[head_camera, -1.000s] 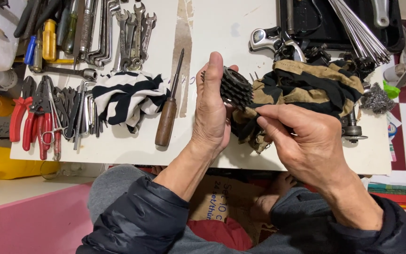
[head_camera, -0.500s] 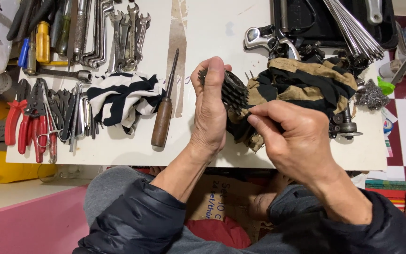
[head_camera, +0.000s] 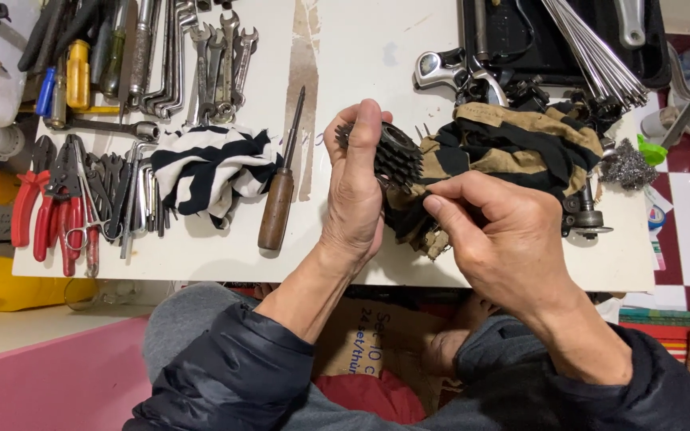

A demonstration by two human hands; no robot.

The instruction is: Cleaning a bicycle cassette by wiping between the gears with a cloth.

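My left hand (head_camera: 354, 191) grips a dark stacked set of toothed bicycle sprockets (head_camera: 395, 156) and holds it upright above the white table (head_camera: 361, 48). My right hand (head_camera: 495, 231) is pinched on a fold of the tan and black striped rag (head_camera: 521, 144), which it presses against the sprockets' right side. The lower part of the sprocket set is hidden behind my left palm.
A wooden-handled screwdriver (head_camera: 281, 191) and a black and white striped cloth (head_camera: 209, 164) lie left of my hands. Wrenches (head_camera: 217, 56) and red-handled pliers (head_camera: 49, 207) fill the left side. A black tray (head_camera: 553, 40) with spokes, a steel wool ball (head_camera: 626, 164) and metal parts are at right.
Both hands and the sprocket set have shifted slightly as the rag is worked against the teeth. The sprocket set now shows more above my left thumb.
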